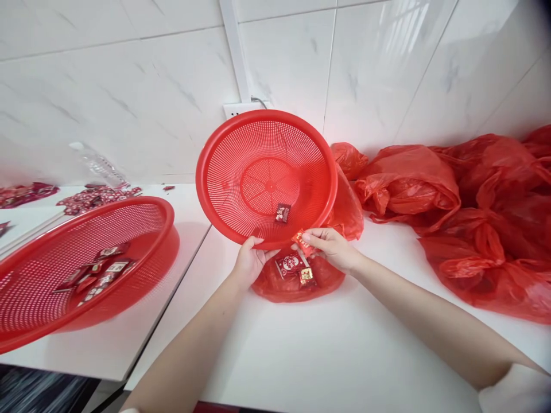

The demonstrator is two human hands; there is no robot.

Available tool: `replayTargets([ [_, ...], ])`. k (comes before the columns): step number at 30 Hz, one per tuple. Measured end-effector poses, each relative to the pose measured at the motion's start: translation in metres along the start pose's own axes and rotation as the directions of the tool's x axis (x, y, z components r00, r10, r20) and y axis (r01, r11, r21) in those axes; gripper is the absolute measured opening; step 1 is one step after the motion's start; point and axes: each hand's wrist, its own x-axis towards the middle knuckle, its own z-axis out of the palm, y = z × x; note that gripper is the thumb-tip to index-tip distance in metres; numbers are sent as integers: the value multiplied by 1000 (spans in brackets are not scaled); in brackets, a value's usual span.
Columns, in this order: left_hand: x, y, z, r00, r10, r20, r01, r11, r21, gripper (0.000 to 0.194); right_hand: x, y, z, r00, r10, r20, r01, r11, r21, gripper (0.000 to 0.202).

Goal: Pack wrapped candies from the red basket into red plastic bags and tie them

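A red plastic colander (269,123) is tilted up with its inside facing me. One dark red wrapped sweet (282,213) lies low inside it. My left hand (251,263) grips the colander's lower rim, thumb on the inner side. Close to that rim, my right hand (329,246) pinches a small orange-red wrapped sweet (303,243). Below both hands a red plastic bag (275,291) rests on the white table, with a red printed packet (289,263) and a gold-wrapped sweet (306,276) on or in it.
A second red colander (170,229) holding several wrapped packets (103,278) stands at left. Tied red plastic bags (408,178) are heaped at right along the tiled wall. Behind the left colander are a clear bottle (97,163) and scattered red wrappers (92,198). A gap runs between two tables.
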Motion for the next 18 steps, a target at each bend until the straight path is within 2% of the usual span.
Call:
replayTargets([
  [2, 2, 3, -1, 999, 14, -32, -14, 1000, -16, 26, 2, 5, -1, 999, 47, -18, -46, 998, 37, 31],
  [4, 3, 6, -2, 998, 19, -58, -21, 999, -31, 25, 3, 10, -2, 999, 36, -38, -36, 999, 0, 29],
  [7, 5, 9, -3, 996, 32, -79, -35, 999, -33, 22, 3, 13, -2, 998, -36, -43, 29, 988, -149, 30],
  [11, 4, 9, -5, 997, 48, -65, -49, 999, -11, 19, 1, 12, 0, 994, -98, -47, 72, 917, -393, 30],
  [14, 4, 9, -4, 997, 39, -64, -39, 999, 1, 20, 0, 12, 1, 995, -57, -79, 16, 895, -447, 33],
  [18, 4, 8, -4, 996, 36, -81, -35, 999, 17, 20, 2, 15, -1, 981, 10, -196, -93, 903, -420, 38],
])
